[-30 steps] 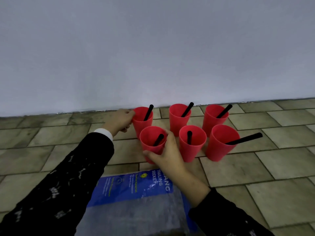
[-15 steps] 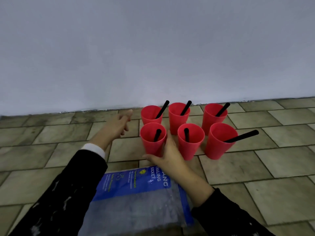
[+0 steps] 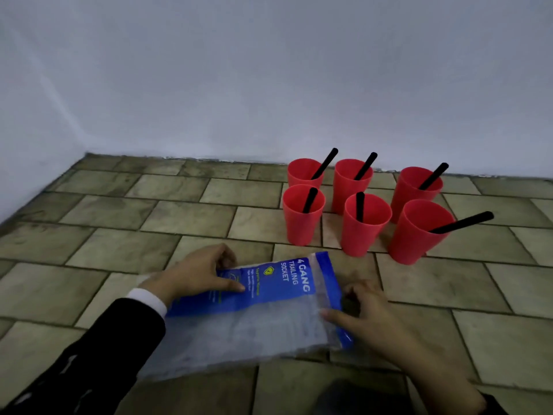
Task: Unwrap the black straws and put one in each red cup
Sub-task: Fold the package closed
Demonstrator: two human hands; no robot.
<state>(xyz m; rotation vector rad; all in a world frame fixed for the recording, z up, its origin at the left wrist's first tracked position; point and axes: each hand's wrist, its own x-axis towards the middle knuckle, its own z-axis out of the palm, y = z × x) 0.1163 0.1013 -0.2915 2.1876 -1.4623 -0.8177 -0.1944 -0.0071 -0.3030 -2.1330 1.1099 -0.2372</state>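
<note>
Several red cups stand in two rows near the wall at the right, and a black straw leans in each. The front left cup (image 3: 300,227) holds a short-looking straw (image 3: 309,200). From the front right cup (image 3: 414,238) a straw (image 3: 462,223) sticks far out to the right. My left hand (image 3: 196,277) pinches the far left edge of a blue and clear plastic bag (image 3: 263,319) lying on the floor in front of the cups. At the bag's right edge my right hand (image 3: 369,320) grips it, thumb on top.
The floor is of tan stone tiles (image 3: 149,211). A pale wall (image 3: 269,85) runs just behind the cups and turns a corner at the far left. The bag's print reads "4 GANG TRAILING SOCKET".
Both hands have left the cups and drawn back to the bag, which they now hold by its edges. The view has swung left, so the cups sit further right.
</note>
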